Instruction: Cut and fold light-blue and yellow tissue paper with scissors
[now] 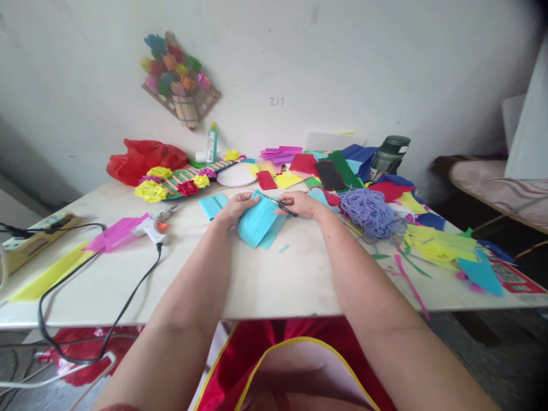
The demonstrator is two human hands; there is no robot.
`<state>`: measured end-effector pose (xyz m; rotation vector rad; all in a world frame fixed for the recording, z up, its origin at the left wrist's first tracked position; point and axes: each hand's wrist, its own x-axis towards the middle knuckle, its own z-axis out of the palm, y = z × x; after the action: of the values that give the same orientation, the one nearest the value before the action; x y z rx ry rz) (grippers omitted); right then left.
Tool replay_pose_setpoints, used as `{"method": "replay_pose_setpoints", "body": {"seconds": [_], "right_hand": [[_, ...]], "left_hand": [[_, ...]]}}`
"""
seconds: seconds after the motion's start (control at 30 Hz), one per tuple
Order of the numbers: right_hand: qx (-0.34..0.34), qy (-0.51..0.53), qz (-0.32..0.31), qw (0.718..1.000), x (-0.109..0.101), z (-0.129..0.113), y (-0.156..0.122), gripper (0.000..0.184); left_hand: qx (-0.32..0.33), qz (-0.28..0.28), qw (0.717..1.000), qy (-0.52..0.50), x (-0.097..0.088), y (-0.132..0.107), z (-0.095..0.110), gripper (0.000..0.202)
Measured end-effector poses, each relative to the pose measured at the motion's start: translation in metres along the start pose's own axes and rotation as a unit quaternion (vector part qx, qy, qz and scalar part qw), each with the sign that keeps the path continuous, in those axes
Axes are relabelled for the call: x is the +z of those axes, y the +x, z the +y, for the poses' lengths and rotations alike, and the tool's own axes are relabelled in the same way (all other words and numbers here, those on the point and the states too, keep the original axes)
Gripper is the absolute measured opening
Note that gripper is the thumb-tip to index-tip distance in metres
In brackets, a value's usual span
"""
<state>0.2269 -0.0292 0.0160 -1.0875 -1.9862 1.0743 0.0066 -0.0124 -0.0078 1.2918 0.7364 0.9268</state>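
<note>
My left hand pinches the upper left edge of a light blue sheet of crepe paper, which hangs over the table in a fold. In my right hand is a pair of scissors with dark handles. Its blades lie along the paper's top edge and point toward my left hand. Beside my left hand rests another folded light blue paper piece. A small blue scrap lies on the white table just below the sheet.
A hot glue gun with a black cord lies left, near a power strip. Behind are a flower-decorated board, a glue bottle and a phone. Purple yarn, coloured paper and a dark jar occupy the right.
</note>
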Motion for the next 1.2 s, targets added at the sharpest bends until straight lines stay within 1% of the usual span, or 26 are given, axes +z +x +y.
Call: {"method": "replay_pose_setpoints", "body": {"seconds": [0.27, 0.57, 0.67, 0.8, 0.9, 1.03, 1.2], "right_hand": [[-0.016, -0.015, 0.004, 1.0, 0.0, 0.002, 0.001, 0.036], [-0.01, 0.015, 0.016, 1.0, 0.002, -0.002, -0.002, 0.036], [-0.006, 0.021, 0.019, 1.0, 0.003, -0.002, -0.002, 0.035], [-0.009, 0.019, 0.016, 1.0, 0.002, 0.001, 0.0, 0.038], [-0.016, 0.002, 0.025, 1.0, 0.001, 0.004, 0.002, 0.039], [-0.014, -0.016, 0.032, 0.999, -0.001, 0.007, 0.004, 0.04], [0.0, 0.005, 0.035, 0.999, 0.001, 0.008, 0.005, 0.041]], "left_hand": [[-0.001, -0.001, 1.0, -0.001, 0.002, -0.001, -0.001, 0.03], [0.005, -0.004, 1.0, -0.018, 0.002, -0.001, -0.001, 0.029], [0.002, -0.006, 1.0, -0.017, 0.003, -0.001, -0.001, 0.032], [0.0, 0.001, 1.0, -0.014, 0.003, -0.001, 0.0, 0.032], [0.001, 0.011, 1.0, -0.011, 0.003, -0.002, 0.0, 0.029], [0.003, 0.016, 1.0, -0.01, 0.002, -0.001, 0.0, 0.029], [0.001, 0.008, 1.0, -0.019, 0.001, -0.001, -0.001, 0.031]]}}
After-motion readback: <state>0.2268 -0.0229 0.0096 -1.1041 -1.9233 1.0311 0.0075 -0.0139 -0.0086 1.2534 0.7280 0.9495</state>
